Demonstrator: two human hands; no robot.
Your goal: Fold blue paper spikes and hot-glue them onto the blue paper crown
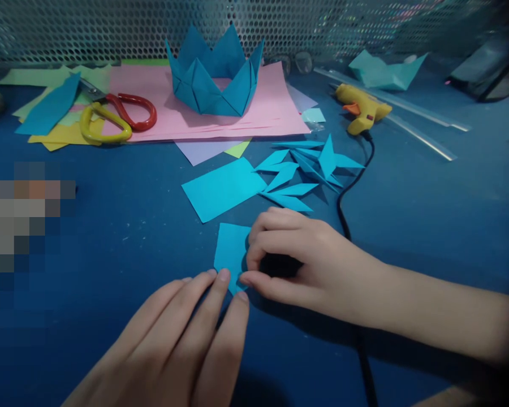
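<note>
A small piece of blue paper (pixel 230 243) lies on the blue table between my hands, its lower end partly hidden by fingers. My left hand (pixel 186 339) comes from the lower left, its long fingertips pressing the paper's lower left edge against the table. From the right, my right hand (pixel 297 254) curls over the paper's right side, thumb and forefinger pinched at its lower edge. Just beyond lies a blue paper rectangle (pixel 223 189). Beside that is a loose group of folded, pointed blue paper pieces (pixel 286 181).
Behind stands a blue paper crown (pixel 214 85) on pink sheets (pixel 275 107). Scissors (pixel 119 116) with red and yellow handles lie left. A yellow glue gun (pixel 362 107) trails a black cord (pixel 343 209) past my right arm. Clear glue sticks (pixel 424 141) and a pale folded paper boat (pixel 385 70) sit back right.
</note>
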